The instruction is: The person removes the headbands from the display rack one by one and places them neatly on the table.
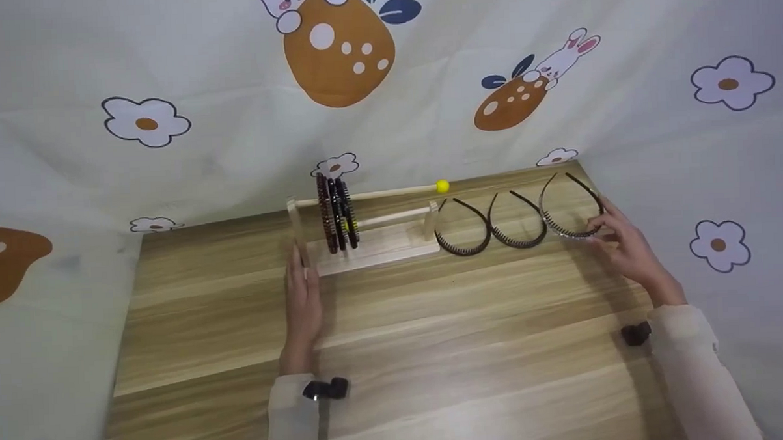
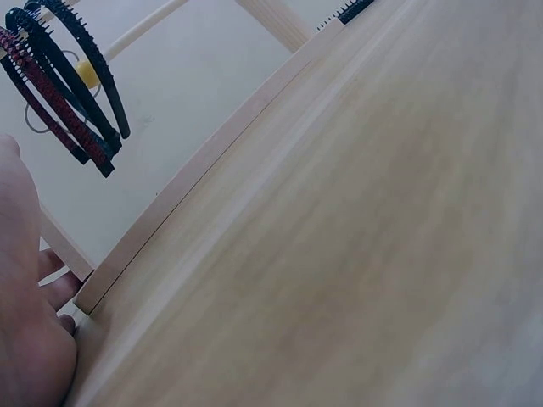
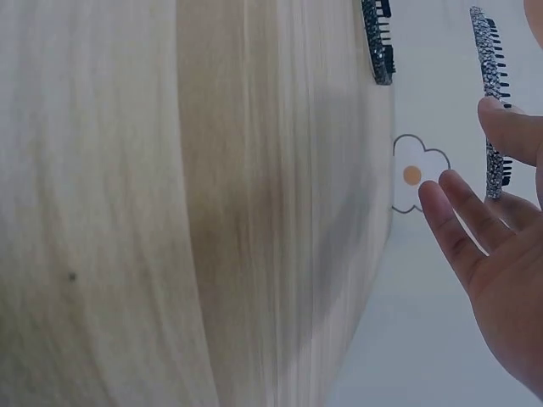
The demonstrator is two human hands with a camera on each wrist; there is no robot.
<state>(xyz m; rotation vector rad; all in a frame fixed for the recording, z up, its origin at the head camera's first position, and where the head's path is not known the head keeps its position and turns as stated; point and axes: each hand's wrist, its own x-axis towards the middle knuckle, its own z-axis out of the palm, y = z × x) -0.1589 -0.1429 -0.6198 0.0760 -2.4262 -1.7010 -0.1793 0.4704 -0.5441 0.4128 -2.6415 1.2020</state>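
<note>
My left hand (image 1: 301, 308) holds the left post (image 1: 297, 226) of a small wooden rack (image 1: 379, 248), fingers along its outer side and thumb by the base. Several dark red and black toothed headbands (image 1: 334, 212) hang together near the rack's left end, at the long upper rod (image 1: 390, 193). With thumb and forefinger, my right hand (image 1: 624, 248) pinches a silvery, glittery toothed headband (image 3: 493, 80); its other fingers are spread. Two more dark headbands, a middle one (image 1: 521, 243) and a left one (image 1: 465, 249), stand in a row between it and the rack.
A yellow ball (image 1: 442, 186) caps the upper rod, pointing right. The shorter lower rod (image 1: 391, 217) runs left from a short right post (image 1: 430, 222). Patterned cloth (image 1: 230, 89) rises behind the wood-grain table (image 1: 435, 349) and along its right side.
</note>
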